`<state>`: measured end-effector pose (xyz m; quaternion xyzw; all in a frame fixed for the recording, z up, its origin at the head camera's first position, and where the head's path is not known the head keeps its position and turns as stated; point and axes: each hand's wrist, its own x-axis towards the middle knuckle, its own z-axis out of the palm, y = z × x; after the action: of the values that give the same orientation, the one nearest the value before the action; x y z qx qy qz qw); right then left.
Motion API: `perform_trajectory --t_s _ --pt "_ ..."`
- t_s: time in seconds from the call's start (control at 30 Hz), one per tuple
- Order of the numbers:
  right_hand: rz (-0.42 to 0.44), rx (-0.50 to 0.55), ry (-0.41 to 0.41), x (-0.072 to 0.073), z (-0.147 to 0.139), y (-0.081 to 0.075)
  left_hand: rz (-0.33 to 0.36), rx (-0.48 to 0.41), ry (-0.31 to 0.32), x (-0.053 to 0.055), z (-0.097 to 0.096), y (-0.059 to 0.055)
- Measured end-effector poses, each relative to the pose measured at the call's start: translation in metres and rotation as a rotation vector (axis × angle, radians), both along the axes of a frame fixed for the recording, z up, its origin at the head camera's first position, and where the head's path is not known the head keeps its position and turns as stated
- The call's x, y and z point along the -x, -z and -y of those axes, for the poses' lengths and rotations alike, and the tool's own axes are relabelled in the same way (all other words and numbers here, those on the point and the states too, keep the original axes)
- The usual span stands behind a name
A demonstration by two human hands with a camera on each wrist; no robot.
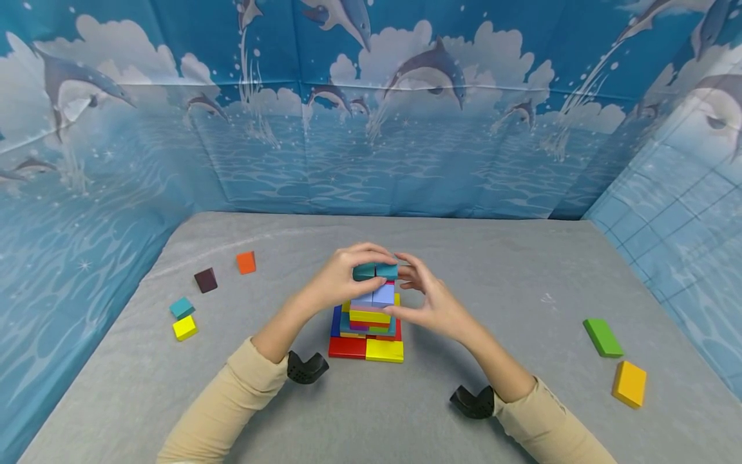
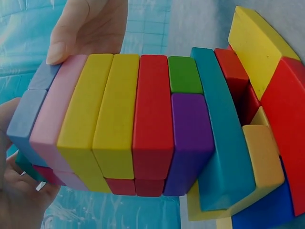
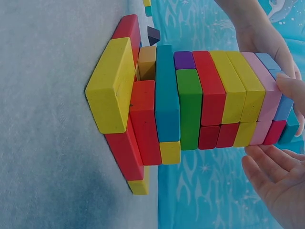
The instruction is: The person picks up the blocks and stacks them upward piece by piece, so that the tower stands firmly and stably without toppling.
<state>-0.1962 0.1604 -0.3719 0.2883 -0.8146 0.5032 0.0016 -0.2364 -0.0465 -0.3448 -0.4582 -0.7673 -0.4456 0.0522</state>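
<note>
A tower of coloured wooden blocks [image 1: 370, 317] stands in front of me, with light blue blocks [image 1: 383, 295] high up and two teal blocks [image 1: 386, 272] on top. My left hand [image 1: 341, 276] reaches over the top and pinches a teal block [image 1: 364, 271], its thumb on the near side and fingers beyond. Beside the upper right of the tower is my right hand [image 1: 431, 298]. Its thumb [image 2: 57, 51] touches a light blue block and its extended fingers [image 3: 267, 164] lie along the tower's side, near the dark pink block [image 3: 275, 132].
To the left lie an orange block [image 1: 246, 262], a dark brown block [image 1: 205, 280], a teal block [image 1: 182, 308] and a yellow block [image 1: 185, 328]. On the right are a green block [image 1: 603, 338] and a yellow-orange block [image 1: 629, 385]. A dolphin-print curtain [image 1: 371, 154] surrounds the grey table [image 1: 371, 412].
</note>
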Motion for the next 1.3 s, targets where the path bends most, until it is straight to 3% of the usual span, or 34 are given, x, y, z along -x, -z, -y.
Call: perform_trajectory --t_s 0.2,0.63,0.9,1.13,1.3 --pt "0.006 -0.003 0.006 0.000 0.000 0.000 0.051 0.008 -0.018 0.002 0.003 0.004" --pt "0.021 0.011 0.015 -0.001 0.002 -0.002 0.174 -0.098 -0.098 -0.001 0.010 0.014" --pt "-0.032 -0.041 0.017 -0.019 0.011 -0.031 0.185 -0.108 -0.114 -0.002 0.010 0.015" --pt "-0.053 -0.051 0.028 -0.019 0.011 -0.031 0.150 -0.132 -0.091 -0.002 0.018 0.018" --pt "-0.046 -0.053 0.038 -0.020 0.012 -0.031 0.132 -0.145 -0.163 -0.010 0.043 0.016"
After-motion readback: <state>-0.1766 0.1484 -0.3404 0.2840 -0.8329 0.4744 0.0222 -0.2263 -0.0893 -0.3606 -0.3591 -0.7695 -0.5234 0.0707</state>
